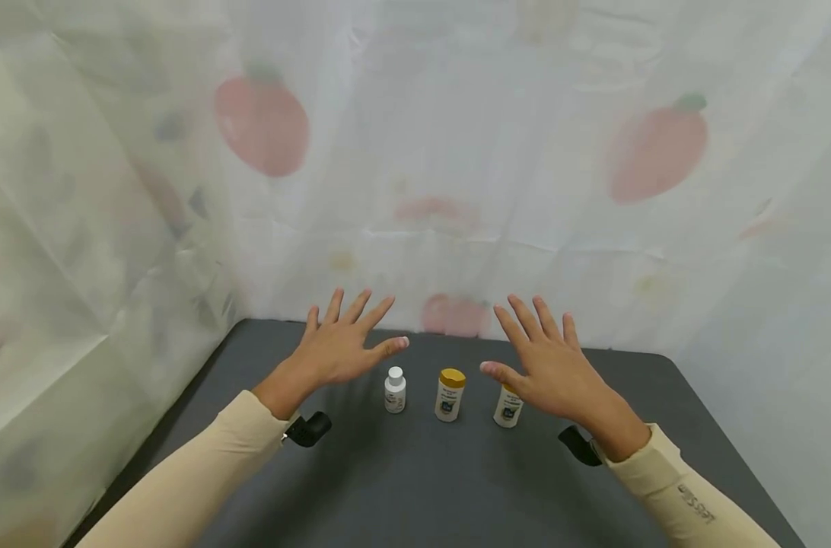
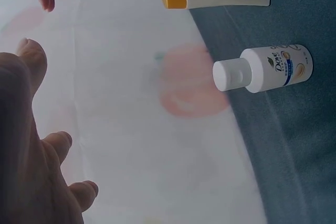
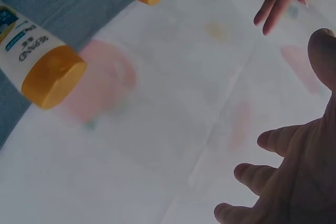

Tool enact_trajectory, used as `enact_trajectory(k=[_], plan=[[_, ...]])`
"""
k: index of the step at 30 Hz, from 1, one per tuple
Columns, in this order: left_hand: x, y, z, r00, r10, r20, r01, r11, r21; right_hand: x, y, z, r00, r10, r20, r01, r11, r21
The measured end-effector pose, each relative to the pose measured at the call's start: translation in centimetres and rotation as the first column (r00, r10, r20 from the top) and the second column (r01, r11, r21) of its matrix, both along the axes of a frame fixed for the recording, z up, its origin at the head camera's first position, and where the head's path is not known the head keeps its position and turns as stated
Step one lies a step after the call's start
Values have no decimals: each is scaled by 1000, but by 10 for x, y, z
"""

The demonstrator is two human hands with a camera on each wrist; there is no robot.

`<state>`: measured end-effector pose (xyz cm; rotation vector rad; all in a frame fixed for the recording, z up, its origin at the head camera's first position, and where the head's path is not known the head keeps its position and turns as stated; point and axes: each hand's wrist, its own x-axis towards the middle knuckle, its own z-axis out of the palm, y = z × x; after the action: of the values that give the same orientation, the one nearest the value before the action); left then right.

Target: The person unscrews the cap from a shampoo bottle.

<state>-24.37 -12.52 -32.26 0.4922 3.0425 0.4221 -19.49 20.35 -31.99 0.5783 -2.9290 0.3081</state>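
Note:
Three small bottles stand upright in a row on a dark grey table. The left one is a white Dove bottle (image 1: 395, 392) with a white cap, its label readable in the left wrist view. In the middle is a white bottle with a yellow cap (image 1: 449, 396). A matching yellow-capped bottle (image 1: 507, 409) stands at the right, its top partly hidden by the right hand. My left hand (image 1: 336, 350) hovers with fingers spread, up and left of the Dove bottle. My right hand (image 1: 549, 369) is likewise spread in the air over the right bottle. Neither hand holds anything.
The grey tabletop (image 1: 429, 487) has rounded far corners. Pale sheeting (image 1: 470, 152) printed with strawberries hangs behind the table and along its sides. Each wrist bears a black strapped device, the left one (image 1: 309, 429) and the right one (image 1: 580, 446).

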Motion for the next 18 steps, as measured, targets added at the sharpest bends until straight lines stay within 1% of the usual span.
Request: enact_trajectory(k=[6, 10, 14, 18], plan=[[1, 1, -8, 1000, -1, 5, 1, 999, 32, -8, -8, -6, 1000, 16, -6, -16, 1000, 17], [2, 2, -13, 1000, 0, 3, -1, 1000, 19, -12, -14, -9, 1000, 25, 0, -25, 1000, 8], [0, 3, -15, 1000, 4, -5, -4, 1000, 14, -14, -21, -12, 999, 35, 6, -35, 999, -8], [-1, 5, -16, 1000, 2, -18, -2, 1000, 26, -19, -30, -14, 999, 48, -6, -48, 999, -9]])
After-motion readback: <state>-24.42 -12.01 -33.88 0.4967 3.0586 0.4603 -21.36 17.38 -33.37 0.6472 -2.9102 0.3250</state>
